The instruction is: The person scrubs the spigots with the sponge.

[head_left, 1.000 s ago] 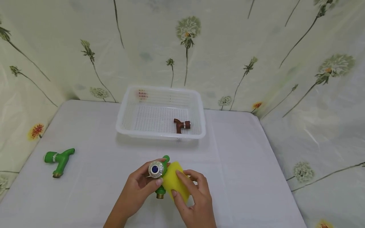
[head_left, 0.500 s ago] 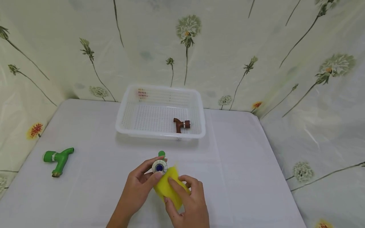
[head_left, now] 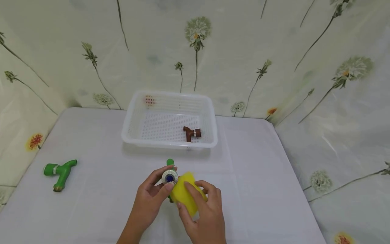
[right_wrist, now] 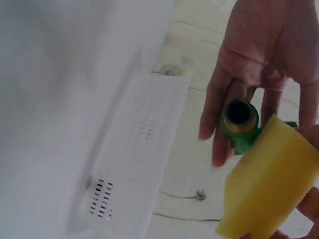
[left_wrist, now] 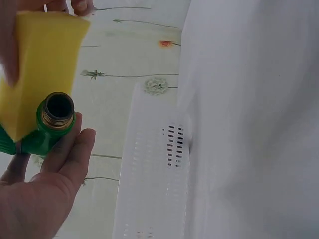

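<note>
In the head view my left hand [head_left: 149,200] grips a green faucet [head_left: 170,162], its clear knob with a blue centre facing up. My right hand [head_left: 202,211] pinches a yellow sponge [head_left: 186,195] between thumb and fingers and holds it against the faucet's right side. The sponge covers part of the faucet's body. In the left wrist view the faucet's threaded brass inlet [left_wrist: 58,110] shows its dark hole, with the sponge [left_wrist: 50,50] beside it. The right wrist view shows the sponge [right_wrist: 271,179] touching the green body too.
A white slotted basket [head_left: 169,144] stands at the back of the white-covered table, with a brown faucet [head_left: 189,134] inside. Another green faucet [head_left: 61,174] lies at the left. Flower-printed sheeting [head_left: 225,61] rises behind and beside the table.
The held faucet has tilted so its knob faces more upward and its inlet is mostly hidden. The sponge moved left and down across it, then back up and slightly right.
</note>
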`<action>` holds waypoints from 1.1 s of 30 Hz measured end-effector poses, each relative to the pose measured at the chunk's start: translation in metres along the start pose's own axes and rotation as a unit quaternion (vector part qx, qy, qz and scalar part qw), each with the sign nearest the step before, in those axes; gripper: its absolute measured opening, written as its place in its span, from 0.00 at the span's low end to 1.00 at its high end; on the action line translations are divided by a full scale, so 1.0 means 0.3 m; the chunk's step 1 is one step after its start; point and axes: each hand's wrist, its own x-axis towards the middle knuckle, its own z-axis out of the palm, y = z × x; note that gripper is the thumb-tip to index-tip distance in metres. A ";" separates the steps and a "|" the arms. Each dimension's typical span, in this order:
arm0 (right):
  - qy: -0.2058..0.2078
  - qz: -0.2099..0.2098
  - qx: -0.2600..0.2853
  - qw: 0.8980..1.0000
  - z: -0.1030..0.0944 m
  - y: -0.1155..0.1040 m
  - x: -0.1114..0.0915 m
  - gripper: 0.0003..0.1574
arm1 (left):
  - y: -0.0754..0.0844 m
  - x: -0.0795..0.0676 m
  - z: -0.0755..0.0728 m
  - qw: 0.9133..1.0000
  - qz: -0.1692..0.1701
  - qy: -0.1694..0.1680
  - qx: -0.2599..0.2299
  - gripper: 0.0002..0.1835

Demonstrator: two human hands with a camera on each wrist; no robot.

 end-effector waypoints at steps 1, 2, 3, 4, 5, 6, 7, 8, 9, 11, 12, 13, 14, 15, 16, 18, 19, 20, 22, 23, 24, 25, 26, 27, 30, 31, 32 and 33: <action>0.002 -0.005 -0.002 1.000 0.011 -0.008 0.003 0.30 | -0.001 0.000 0.004 1.000 0.001 0.004 0.000 0.22; 0.004 -0.009 -0.006 1.000 0.021 -0.014 0.005 0.30 | -0.002 -0.001 0.009 1.000 0.004 0.008 0.001 0.22; 0.004 -0.010 -0.012 1.000 0.029 -0.019 0.004 0.30 | 0.000 -0.001 0.013 1.000 0.004 0.015 0.002 0.22; 0.005 -0.014 -0.019 1.000 0.037 -0.023 0.002 0.31 | -0.001 -0.001 0.017 1.000 0.004 0.020 0.001 0.22; 0.008 -0.020 -0.025 0.999 0.044 -0.024 -0.002 0.30 | -0.003 0.000 0.019 1.000 0.006 0.025 0.001 0.22; 0.009 -0.027 -0.031 0.999 0.049 -0.026 -0.006 0.30 | -0.005 -0.001 0.019 0.999 0.008 0.031 0.003 0.22; 0.010 -0.036 -0.035 0.999 0.053 -0.028 -0.011 0.30 | -0.006 -0.002 0.019 0.999 0.010 0.036 0.005 0.22; 0.005 -0.042 -0.040 0.998 0.055 -0.029 -0.017 0.30 | -0.007 -0.002 0.018 0.999 0.011 0.039 0.007 0.22; 0.003 -0.050 -0.042 0.998 0.055 -0.029 -0.022 0.29 | -0.009 -0.002 0.016 0.999 0.016 0.040 0.005 0.22; 0.002 -0.067 -0.039 0.997 0.054 -0.023 -0.033 0.28 | -0.015 -0.001 0.010 0.999 0.032 0.036 0.002 0.22; -0.002 -0.073 -0.037 0.997 0.051 -0.017 -0.038 0.28 | -0.016 0.000 0.007 0.999 0.038 0.033 -0.004 0.22; -0.003 -0.078 -0.033 0.996 0.049 -0.008 -0.043 0.27 | -0.017 0.002 0.005 0.999 0.044 0.030 -0.006 0.22; -0.006 -0.079 -0.032 0.996 0.046 0.003 -0.049 0.27 | -0.016 0.004 0.002 0.998 0.049 0.028 -0.010 0.22; -0.007 -0.079 -0.028 0.996 0.044 0.016 -0.054 0.27 | -0.014 0.005 -0.001 0.998 0.054 0.028 -0.012 0.22; -0.007 -0.077 -0.026 0.997 0.042 0.030 -0.058 0.27 | -0.012 0.006 -0.004 0.998 0.057 0.029 -0.015 0.22; -0.005 -0.062 -0.023 0.998 0.037 0.057 -0.063 0.27 | -0.002 0.007 -0.010 0.998 0.058 0.035 -0.015 0.21; -0.003 -0.050 -0.021 0.998 0.033 0.069 -0.066 0.28 | 0.004 0.007 -0.012 0.997 0.060 0.037 -0.015 0.20; 0.002 -0.040 -0.018 0.999 0.028 0.078 -0.067 0.29 | 0.011 0.006 -0.014 0.997 0.060 0.038 -0.017 0.20; 0.014 -0.022 -0.003 1.000 0.021 0.088 -0.066 0.30 | 0.023 0.005 -0.016 0.997 0.062 0.037 -0.018 0.19; 0.020 -0.015 0.008 1.000 0.017 0.088 -0.065 0.30 | 0.028 0.004 -0.016 0.997 0.060 0.037 -0.015 0.19; 0.024 -0.006 0.017 1.000 0.013 0.083 -0.065 0.31 | 0.032 0.003 -0.015 0.998 0.060 0.035 -0.014 0.19; 0.027 0.000 0.027 0.999 0.010 0.075 -0.065 0.32 | 0.033 0.002 -0.014 0.998 0.060 0.032 -0.016 0.20; 0.029 0.001 0.037 0.999 0.009 0.063 -0.065 0.33 | 0.034 0.002 -0.012 0.998 0.059 0.030 -0.016 0.20; 0.027 0.003 0.043 0.999 0.008 0.049 -0.066 0.33 | 0.033 0.002 -0.010 0.998 0.060 0.029 -0.018 0.20; 0.011 -0.013 0.049 0.999 0.017 0.009 -0.080 0.35 | 0.027 0.003 -0.002 0.997 0.064 0.025 -0.026 0.20; 0.007 -0.020 0.051 0.998 0.022 0.001 -0.085 0.35 | 0.025 0.003 0.000 0.997 0.068 0.023 -0.028 0.20; 0.003 -0.020 0.050 0.999 0.027 -0.003 -0.089 0.35 | 0.023 0.004 0.002 0.997 0.071 0.022 -0.030 0.20; 0.001 -0.016 0.050 0.999 0.032 -0.002 -0.093 0.35 | 0.022 0.005 0.003 0.996 0.076 0.018 -0.034 0.20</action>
